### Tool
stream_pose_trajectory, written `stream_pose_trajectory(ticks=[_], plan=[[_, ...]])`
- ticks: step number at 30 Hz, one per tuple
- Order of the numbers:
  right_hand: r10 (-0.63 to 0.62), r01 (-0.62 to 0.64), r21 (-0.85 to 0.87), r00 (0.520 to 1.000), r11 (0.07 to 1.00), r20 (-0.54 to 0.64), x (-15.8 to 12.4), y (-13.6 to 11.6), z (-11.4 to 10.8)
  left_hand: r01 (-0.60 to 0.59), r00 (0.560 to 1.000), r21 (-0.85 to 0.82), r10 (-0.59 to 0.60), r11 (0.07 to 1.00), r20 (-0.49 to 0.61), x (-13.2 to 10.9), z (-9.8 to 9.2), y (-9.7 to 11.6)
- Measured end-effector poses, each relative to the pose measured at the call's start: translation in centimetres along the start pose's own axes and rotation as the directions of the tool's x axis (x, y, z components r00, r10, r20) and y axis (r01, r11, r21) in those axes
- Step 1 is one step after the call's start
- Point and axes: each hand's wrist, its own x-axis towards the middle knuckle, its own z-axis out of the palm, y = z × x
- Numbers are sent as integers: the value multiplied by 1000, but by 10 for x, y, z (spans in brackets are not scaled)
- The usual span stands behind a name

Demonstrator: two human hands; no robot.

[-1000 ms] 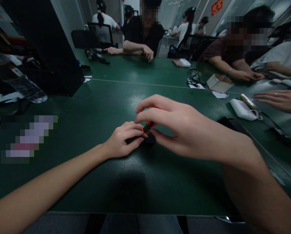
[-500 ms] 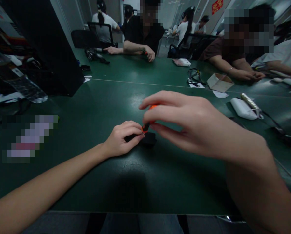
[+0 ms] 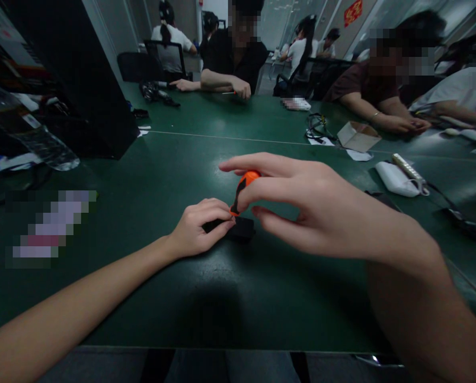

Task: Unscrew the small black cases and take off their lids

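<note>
A screwdriver (image 3: pixel 244 186) with an orange and black handle stands tilted over a small black block (image 3: pixel 244 229) on the table. My right hand (image 3: pixel 302 197) is loosely curled about the handle. Its fingers lie around the grip, while the thumb tip shows apart from it. Resting on the table, my left hand (image 3: pixel 206 223) pinches the block's left part between thumb and fingers. Its fingertips meet the lower end of the screwdriver, whose tip is hidden there.
A white power bank (image 3: pixel 397 178) and cables lie at right, near an open cardboard box (image 3: pixel 358 135). A plastic bottle (image 3: pixel 42 141) lies at left beside a black cabinet (image 3: pixel 82 80). Across the green table (image 3: pixel 182 175) sit other people; one (image 3: pixel 238 64) holds a thin tool.
My right hand has loosened and shifted slightly; its thumb is farther from the handle, and more of the orange handle shows. My left hand stays in place.
</note>
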Motion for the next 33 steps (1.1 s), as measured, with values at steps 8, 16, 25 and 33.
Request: stream_pose_trajectory(ticks=[8, 16, 25, 33], plan=[[125, -139, -234, 989, 962, -76, 5, 3, 22, 29, 993, 73, -37, 997, 111, -1, 0, 1], [13, -92, -315, 969, 945, -245, -51, 20, 23, 120, 926, 331, -226, 936, 302, -8, 12, 11], [160, -303, -215, 848, 928, -506, -100, 49, 37, 175, 894, 368, -304, 913, 329, -3, 15, 7], [156, -292, -177, 830, 940, -536, -98, 53, 46, 160, 900, 407, -302, 899, 314, -3, 18, 6]])
